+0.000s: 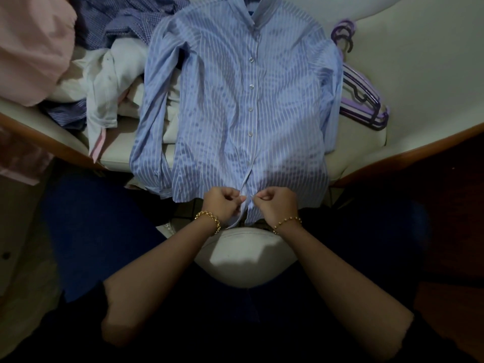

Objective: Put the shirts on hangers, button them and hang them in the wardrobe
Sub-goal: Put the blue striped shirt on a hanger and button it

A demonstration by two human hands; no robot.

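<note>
1. Fastening the lowest button is judged the step in hand. In the head view, the left hand (224, 203) and right hand (275, 203) meet at the front opening of the striped shirt (235, 106), just above its hem.
2. Grip state: both hands have curled fingers, each pinching one edge of the opening, and their fingertips almost touch. The button itself is hidden inside the grip, so which hand holds it cannot be told.
3. Shirt position: it lies face up on a white padded surface (366, 150). The collar is at the end farthest from the grip, and the hem hangs over the near edge at the grip.
4. The buttons (251, 109) beyond the grip appear closed. A slight gap shows in the opening just beyond the grip.
5. Recommendation: keep the buttonhole edge taut and tip the button edge-on before pushing it through. Hold both edges level so the hem lines up, then check that gap.
6. Purple hangers (364, 100) lie beyond and right of the grip. A pile of shirts (104, 74) lies beyond and left.
7. Writing: no brand, label or lettering is legible.
</note>
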